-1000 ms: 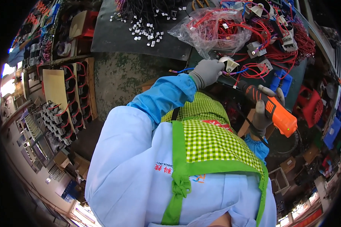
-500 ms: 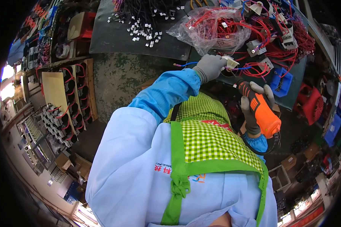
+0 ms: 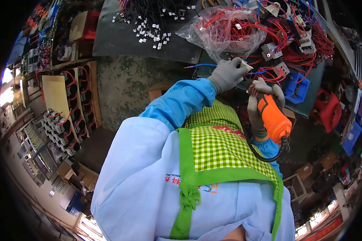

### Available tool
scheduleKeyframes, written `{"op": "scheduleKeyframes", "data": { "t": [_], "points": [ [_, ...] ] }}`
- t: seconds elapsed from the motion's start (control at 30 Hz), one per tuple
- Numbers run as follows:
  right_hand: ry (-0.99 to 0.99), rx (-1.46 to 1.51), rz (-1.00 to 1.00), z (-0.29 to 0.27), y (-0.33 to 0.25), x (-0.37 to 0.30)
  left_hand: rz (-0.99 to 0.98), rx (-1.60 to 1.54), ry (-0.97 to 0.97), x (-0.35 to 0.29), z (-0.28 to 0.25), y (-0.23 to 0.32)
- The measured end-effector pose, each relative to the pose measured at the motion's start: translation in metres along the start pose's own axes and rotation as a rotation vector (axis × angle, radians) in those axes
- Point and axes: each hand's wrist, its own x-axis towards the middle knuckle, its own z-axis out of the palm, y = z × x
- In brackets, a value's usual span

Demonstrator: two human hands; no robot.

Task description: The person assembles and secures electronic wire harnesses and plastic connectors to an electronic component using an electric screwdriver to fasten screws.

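My left hand (image 3: 228, 75), in a grey glove, is closed at the table's near edge on a small cream-coloured part, whose tip (image 3: 246, 66) shows past the fingers. A blue wire (image 3: 206, 65) sticks out to the left of this hand, and a short blue-purple lead shows on its right. My gloved right hand (image 3: 253, 114) is wrapped round an orange corded power screwdriver (image 3: 276, 120). The tool's black front end points up and left, close to the cream part; its tip is hidden by the fingers and cannot be made out. Red wires (image 3: 269, 74) lie just beyond.
A clear plastic bag of red wires (image 3: 225, 30) lies beyond my hands. A blue bin (image 3: 297, 88) with small parts stands at the right, near grey terminal blocks (image 3: 307, 43). Black cables with white connectors (image 3: 153, 34) cover the far left mat. A red stool (image 3: 327, 110) stands at right.
The screwdriver in my right hand has moved up and left, closer to the part. My left hand has shifted slightly right and down and turned, covering more of the cream part.
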Motion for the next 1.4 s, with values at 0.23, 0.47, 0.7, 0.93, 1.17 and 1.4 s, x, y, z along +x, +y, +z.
{"op": "scheduleKeyframes", "data": {
  "t": [0.23,0.47,0.7,0.93,1.17,1.4],
  "points": [
    [0.020,0.024,0.022,-0.005,0.002,0.003,0.069,0.070,-0.035,0.002,0.006,-0.011],
    [0.010,0.034,-0.010,0.000,0.004,0.003,0.209,0.053,-0.124,0.013,0.003,-0.022],
    [-0.015,0.033,-0.006,0.003,0.000,0.011,0.359,-0.077,-0.318,0.031,0.000,-0.043],
    [-0.019,0.060,-0.014,0.000,0.009,0.020,0.358,-0.053,-0.311,0.037,0.001,-0.044],
    [0.026,0.083,-0.028,0.007,0.014,0.020,0.339,-0.105,-0.301,0.033,0.002,-0.046],
    [-0.010,0.117,-0.008,0.003,0.013,0.019,0.311,-0.148,-0.309,0.028,0.005,-0.044]
  ]
}}
